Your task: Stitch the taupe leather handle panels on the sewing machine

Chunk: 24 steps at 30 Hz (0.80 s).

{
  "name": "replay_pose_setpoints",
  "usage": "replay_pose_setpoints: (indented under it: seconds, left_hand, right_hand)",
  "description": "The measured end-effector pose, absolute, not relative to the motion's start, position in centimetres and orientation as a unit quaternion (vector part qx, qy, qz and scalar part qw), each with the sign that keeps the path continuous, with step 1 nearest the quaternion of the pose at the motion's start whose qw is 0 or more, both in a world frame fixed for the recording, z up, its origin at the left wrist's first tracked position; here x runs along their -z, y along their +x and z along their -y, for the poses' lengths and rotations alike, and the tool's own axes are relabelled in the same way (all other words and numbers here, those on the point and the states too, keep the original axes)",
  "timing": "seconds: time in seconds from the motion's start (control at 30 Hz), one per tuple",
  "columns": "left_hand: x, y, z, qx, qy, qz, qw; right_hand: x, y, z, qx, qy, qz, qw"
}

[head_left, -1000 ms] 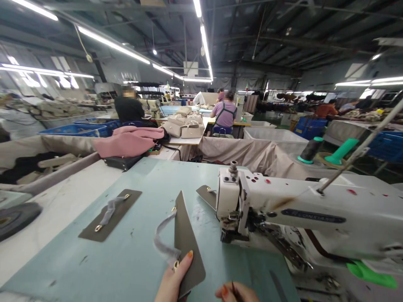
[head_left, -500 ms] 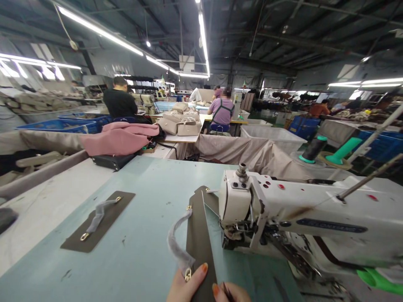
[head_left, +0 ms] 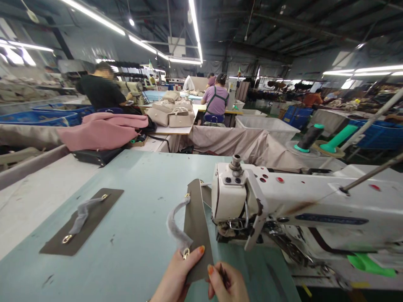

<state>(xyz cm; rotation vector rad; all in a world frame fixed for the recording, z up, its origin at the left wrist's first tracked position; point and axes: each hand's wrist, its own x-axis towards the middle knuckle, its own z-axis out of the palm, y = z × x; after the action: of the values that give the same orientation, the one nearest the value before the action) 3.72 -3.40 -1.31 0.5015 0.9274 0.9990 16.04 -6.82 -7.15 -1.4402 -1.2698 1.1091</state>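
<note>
My left hand (head_left: 178, 277) pinches the near end of an olive-brown leather panel (head_left: 197, 228), thumb on top by a gold ring. A grey wrapped handle (head_left: 176, 224) arches off its left edge. The panel stands tilted beside the sewing machine head (head_left: 234, 197), close to the needle area. My right hand (head_left: 228, 285) is closed on a thin dark tool (head_left: 223, 274) and touches the panel's near edge. A second, similar panel with a handle (head_left: 82, 220) lies flat on the green table (head_left: 138, 197) to the left.
A white sewing machine arm (head_left: 315, 209) fills the right side. Pink cloth (head_left: 100, 130) and a dark case lie at the table's far left corner. Thread cones (head_left: 310, 138) stand at the back right. Other people sit at benches with beige bags (head_left: 171, 115) further back.
The panel has moved right, from the middle of the table to beside the machine head, and stands more upright. Both my hands have come further into view at the bottom.
</note>
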Motion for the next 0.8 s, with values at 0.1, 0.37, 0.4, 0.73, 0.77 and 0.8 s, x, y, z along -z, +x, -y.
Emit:
replay_pose_setpoints:
  seconds: [0.1, 0.37, 0.4, 0.73, 0.77, 0.8]
  left_hand:
    - [1.1, 3.7, 2.6, -0.447, 0.237, -0.420, 0.753]
    - [3.3, 3.0, 1.4, -0.458, 0.235, -0.411, 0.752]
    - [3.4, 3.1, 1.2, -0.456, 0.240, -0.409, 0.753]
    - [3.0, 4.0, -1.1, -0.446, 0.270, -0.398, 0.755]
    - [2.9, 4.1, -1.3, -0.446, 0.275, -0.397, 0.754]
    - [2.8, 4.2, -1.5, -0.447, 0.278, -0.400, 0.750]
  right_hand:
    - [6.5, 16.4, 6.2, -0.439, -0.579, 0.518, 0.451]
    - [4.2, 16.5, 5.3, -0.446, -0.592, 0.522, 0.423]
    - [4.0, 16.6, 5.2, -0.447, -0.594, 0.524, 0.416]
    - [3.9, 17.4, 4.5, -0.432, -0.606, 0.507, 0.434]
    - [3.9, 17.5, 4.4, -0.431, -0.607, 0.505, 0.436]
    - [3.8, 17.6, 4.4, -0.431, -0.608, 0.502, 0.438]
